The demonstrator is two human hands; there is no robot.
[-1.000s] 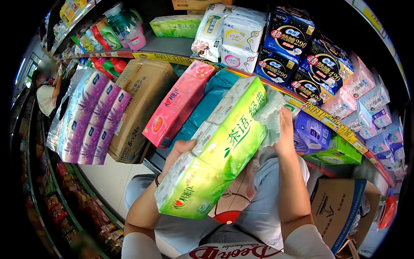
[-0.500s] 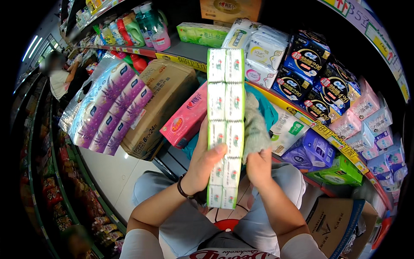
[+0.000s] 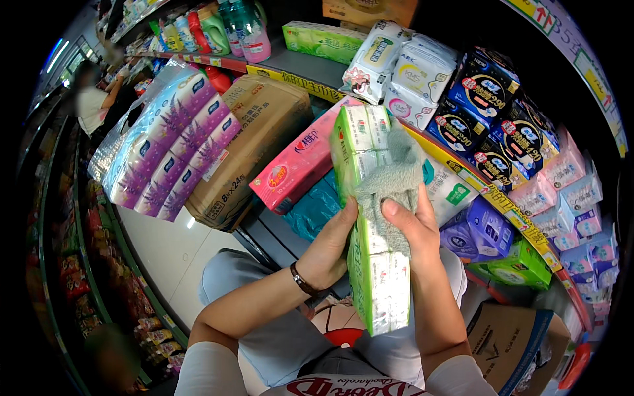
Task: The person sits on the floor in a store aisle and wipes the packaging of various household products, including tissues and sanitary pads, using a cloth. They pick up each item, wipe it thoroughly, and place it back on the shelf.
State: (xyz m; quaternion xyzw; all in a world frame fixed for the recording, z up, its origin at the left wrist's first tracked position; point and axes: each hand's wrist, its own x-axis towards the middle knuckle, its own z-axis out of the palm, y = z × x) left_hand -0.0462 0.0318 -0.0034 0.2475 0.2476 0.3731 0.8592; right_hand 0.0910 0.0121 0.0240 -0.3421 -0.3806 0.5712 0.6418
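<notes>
A long green-and-white pack of tissues [image 3: 383, 290] stands tilted in front of me, its far end near the shelf edge. My left hand [image 3: 332, 244] grips it from the left side, with the fingers partly hidden behind it. My right hand [image 3: 419, 228] is closed on a grey-green cloth [image 3: 396, 178], thumb on top, and presses it over the middle of the pack's white face. A pink tissue pack [image 3: 300, 162] lies just beyond my left hand, above a teal plastic bag [image 3: 314, 208].
A purple toilet-roll pack [image 3: 175, 148] leans on a cardboard carton [image 3: 254, 135] at the left. Dark sanitary-pad packs [image 3: 485, 86] and a purple tissue pack [image 3: 479, 228] line the right shelves. An open carton [image 3: 505, 343] sits at lower right. Another person [image 3: 92, 102] is at far left.
The tissue pack has turned, so its green side now shows, and its far end has come lower. My right hand has moved the cloth from beside the pack onto its face.
</notes>
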